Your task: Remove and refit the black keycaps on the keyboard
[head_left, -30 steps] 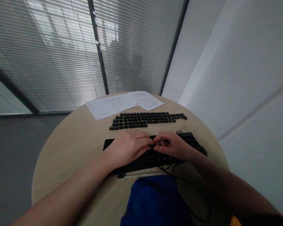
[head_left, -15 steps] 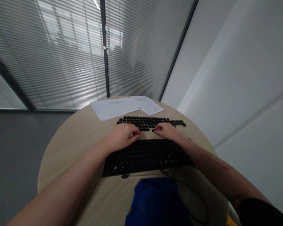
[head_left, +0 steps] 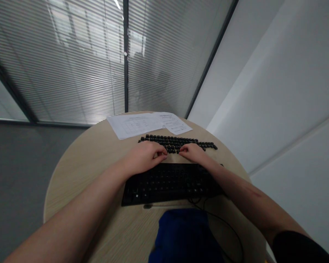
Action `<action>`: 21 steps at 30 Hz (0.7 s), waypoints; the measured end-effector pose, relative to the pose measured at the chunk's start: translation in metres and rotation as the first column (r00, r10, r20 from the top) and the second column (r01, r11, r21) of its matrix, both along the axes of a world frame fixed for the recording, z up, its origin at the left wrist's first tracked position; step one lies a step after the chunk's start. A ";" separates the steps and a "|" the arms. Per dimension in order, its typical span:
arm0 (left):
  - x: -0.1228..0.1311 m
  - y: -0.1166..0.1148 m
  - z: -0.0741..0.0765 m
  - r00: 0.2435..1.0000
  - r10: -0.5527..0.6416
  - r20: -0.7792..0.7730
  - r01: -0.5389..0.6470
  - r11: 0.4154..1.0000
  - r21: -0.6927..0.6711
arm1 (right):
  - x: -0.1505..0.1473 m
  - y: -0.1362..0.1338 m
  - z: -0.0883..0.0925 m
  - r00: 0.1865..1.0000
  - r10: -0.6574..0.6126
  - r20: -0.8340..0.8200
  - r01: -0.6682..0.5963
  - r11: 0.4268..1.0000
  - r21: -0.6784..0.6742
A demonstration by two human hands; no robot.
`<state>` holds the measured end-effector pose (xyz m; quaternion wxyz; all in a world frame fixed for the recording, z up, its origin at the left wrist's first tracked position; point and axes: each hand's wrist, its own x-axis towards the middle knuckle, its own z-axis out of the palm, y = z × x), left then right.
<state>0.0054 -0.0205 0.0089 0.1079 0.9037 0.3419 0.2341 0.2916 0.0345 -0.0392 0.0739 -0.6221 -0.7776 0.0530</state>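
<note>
Arranging keycaps (head_left: 178,140), seemingly, twelve o'clock of keyboard (head_left: 170,182); left hand (head_left: 148,157), right hand (head_left: 193,152) curled, grip unclear; next, light touch needed!

The head-worn camera looks forward and down across the nearby table (head_left: 79,164) toward blinds (head_left: 71,80).

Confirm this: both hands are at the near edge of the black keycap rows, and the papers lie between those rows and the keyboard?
No: the head view shows the papers beyond the keycap rows, away from the keyboard. The left hand and right hand are placed as you say.
</note>
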 end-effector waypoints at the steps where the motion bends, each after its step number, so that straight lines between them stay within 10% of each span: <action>1: 0.000 0.000 0.000 1.000 0.001 0.001 -0.001 1.000 -0.001 | -0.001 0.000 0.001 1.000 0.001 0.008 -0.001 1.000 0.003; 16: 0.001 0.001 0.000 0.999 -0.032 -0.031 0.031 0.999 -0.020 | 0.003 -0.018 0.016 0.998 -0.022 0.059 0.018 0.998 0.067; 21: 0.004 0.001 -0.001 0.995 -0.044 -0.086 0.038 0.997 -0.070 | 0.035 -0.065 0.028 0.948 0.117 -0.297 -0.018 0.948 0.317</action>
